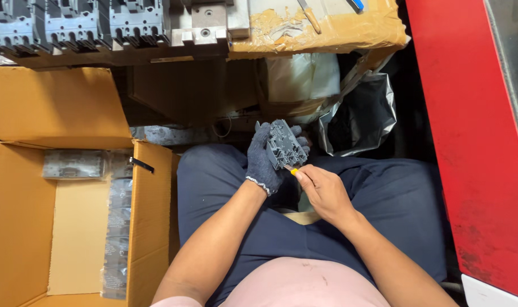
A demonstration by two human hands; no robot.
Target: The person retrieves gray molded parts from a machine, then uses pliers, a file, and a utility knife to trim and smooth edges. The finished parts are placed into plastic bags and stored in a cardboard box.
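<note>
**Ana:** Head view first: what is in the hands?

**Ben:** A grey moulded part (pixel 285 144), ribbed and slotted, sits over the lap, just above the knees. The left hand (pixel 264 162), in a dark knit glove, wraps around it from the left and behind, fingers curled over its far edge.

**Ana:** And the right hand?

**Ben:** The right hand (pixel 322 192) is bare and closed around a small tool (pixel 292 170) with a yellow bit showing. The tip touches the near lower edge of the part. I cannot tell what kind of tool it is; most of it is hidden in the fist.

**Ana:** What lies around them?

**Ben:** Dark blue trousers (pixel 384 199) below both hands. Just far and right of the part, a crumpled dark plastic bag (pixel 358 116) stands open on the floor. Left of the legs is an open cardboard box (pixel 71 227), with clear bags of grey pieces (pixel 118 227) laid along its inner right wall and far end.

**Ana:** Further out?

**Ben:** Along the far edge runs a bench (pixel 327 34) covered in taped brown cardboard. On its left stands a row of grey housings (pixel 77 25), like the held part but larger. Down the right side is a red machine panel (pixel 469 142), scuffed near the bottom.
</note>
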